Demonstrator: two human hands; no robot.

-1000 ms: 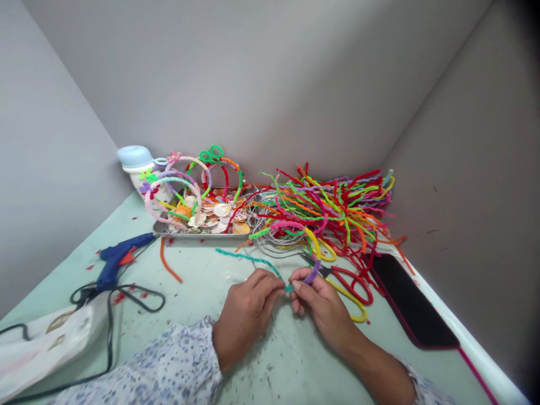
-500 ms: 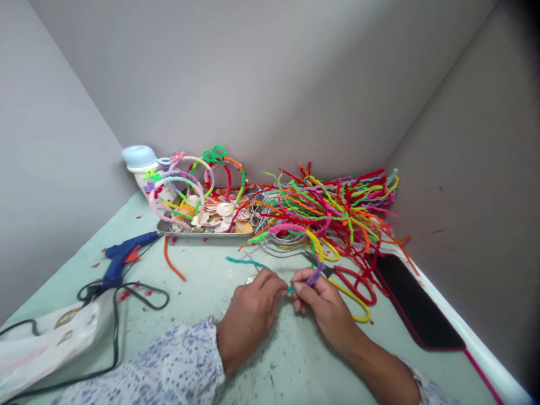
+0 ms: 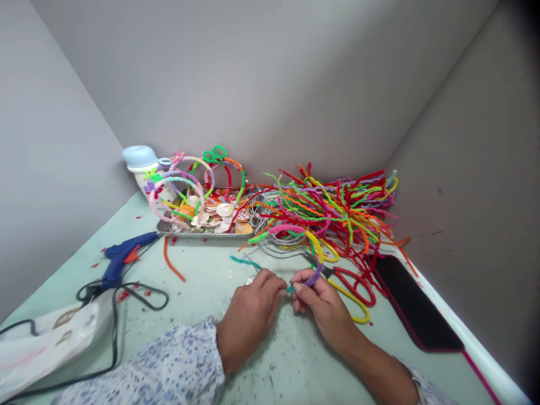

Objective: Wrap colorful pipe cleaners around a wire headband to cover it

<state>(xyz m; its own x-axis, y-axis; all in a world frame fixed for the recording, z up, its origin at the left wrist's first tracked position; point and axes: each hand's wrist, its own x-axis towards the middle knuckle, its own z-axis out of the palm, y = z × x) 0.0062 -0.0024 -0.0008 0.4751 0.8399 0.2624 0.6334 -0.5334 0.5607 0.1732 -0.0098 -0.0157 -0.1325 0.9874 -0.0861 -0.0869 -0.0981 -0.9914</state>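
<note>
Between my hands runs a curved wire band (image 3: pixel 317 247) wrapped in green, pink, yellow and purple pipe cleaner. My right hand (image 3: pixel 323 301) is closed on its purple end, thumb and fingers pinching near a short teal wrap. My left hand (image 3: pixel 255 306) pinches a teal pipe cleaner (image 3: pixel 244 261) close beside; its free end sticks out beyond the knuckles to the upper left. The left fingertips are partly hidden behind the hand. Just past my right hand lie scissors with red handles (image 3: pixel 356 284) and a pair with yellow handles (image 3: pixel 358 306).
A metal tray (image 3: pixel 202 234) of shells holds several finished loops beside a white bottle (image 3: pixel 141 169) with a blue cap. A heap of pipe cleaners (image 3: pixel 337 202) lies at back right, a phone (image 3: pixel 417 301) at right. At left are a blue glue gun (image 3: pixel 120 259) and a plastic bag (image 3: pixel 54 337).
The teal pipe cleaner's free end has shifted slightly to the right and its visible length is shorter. Both hands stay almost in place, still pinching.
</note>
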